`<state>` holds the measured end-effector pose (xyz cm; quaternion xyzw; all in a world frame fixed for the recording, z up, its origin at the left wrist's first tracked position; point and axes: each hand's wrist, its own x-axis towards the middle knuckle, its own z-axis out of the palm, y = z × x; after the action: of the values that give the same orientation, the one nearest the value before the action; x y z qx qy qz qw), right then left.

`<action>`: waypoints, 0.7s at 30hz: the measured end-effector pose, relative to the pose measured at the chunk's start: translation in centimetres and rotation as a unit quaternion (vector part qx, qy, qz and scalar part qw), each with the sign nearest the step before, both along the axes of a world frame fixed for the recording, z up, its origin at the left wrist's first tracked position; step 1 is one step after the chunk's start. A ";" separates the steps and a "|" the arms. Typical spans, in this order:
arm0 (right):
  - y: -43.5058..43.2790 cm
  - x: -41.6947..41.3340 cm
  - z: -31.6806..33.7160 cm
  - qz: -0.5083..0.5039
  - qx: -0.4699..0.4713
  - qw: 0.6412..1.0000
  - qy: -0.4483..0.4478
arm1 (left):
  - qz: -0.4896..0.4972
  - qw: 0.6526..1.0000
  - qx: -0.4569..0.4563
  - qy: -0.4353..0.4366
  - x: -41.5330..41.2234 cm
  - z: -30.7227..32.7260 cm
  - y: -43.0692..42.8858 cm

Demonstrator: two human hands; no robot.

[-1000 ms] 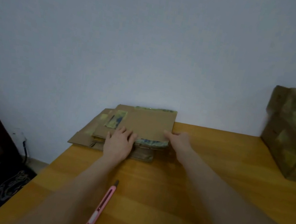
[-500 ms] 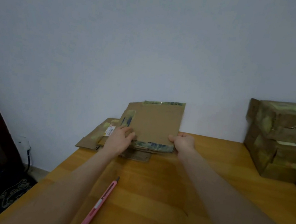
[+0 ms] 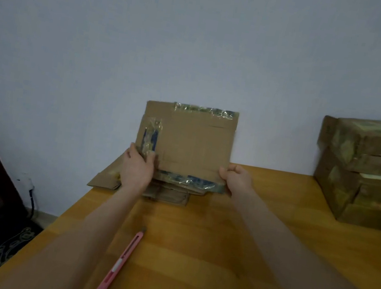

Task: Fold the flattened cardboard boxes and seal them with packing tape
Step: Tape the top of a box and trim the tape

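Your left hand [image 3: 137,171] grips the lower left corner of the flattened box [image 3: 192,144], and your right hand [image 3: 237,181] pinches the lower right corner. The sheet stands nearly upright between them, just above the stack of flat boxes [image 3: 172,192] on the tabletop [image 3: 220,235]. Expect it to be light and fairly stiff, giving only at its creases. The glossy tape strips [image 3: 204,110] look slick, so take hold of the bare cardboard beside them.

The left grip [image 3: 137,170] and right grip [image 3: 237,179] hold a flattened cardboard box [image 3: 196,145] nearly upright by its lower corners above a pile of flat cardboard [image 3: 169,193]; a pink utility knife [image 3: 118,264] lies on the tabletop [image 3: 218,247]; taped boxes [image 3: 366,170] stand stacked at right.
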<state>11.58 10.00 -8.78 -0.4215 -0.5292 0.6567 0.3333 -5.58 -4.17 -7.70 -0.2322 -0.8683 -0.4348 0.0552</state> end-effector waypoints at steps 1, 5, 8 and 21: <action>-0.3 1.4 0.2 0.005 0.019 1.000 0.008 | 0.005 0.999 0.033 -0.014 0.2 1.0 -0.1; -2.4 8.0 1.3 0.023 0.106 0.994 0.011 | -0.097 0.972 0.196 -0.085 3.7 4.5 -1.4; -4.6 12.8 3.1 0.027 0.174 0.984 -0.006 | -0.200 0.949 0.205 -0.131 9.3 5.3 -2.9; -12.5 24.8 -0.4 -0.091 0.245 0.964 -0.052 | -0.420 0.881 0.204 -0.072 23.6 1.7 -9.0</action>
<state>36.35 -2.49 -9.19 -0.4068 -0.6499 0.4514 0.4565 18.01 -13.14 -6.02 -0.5269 -0.5830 -0.6001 -0.1492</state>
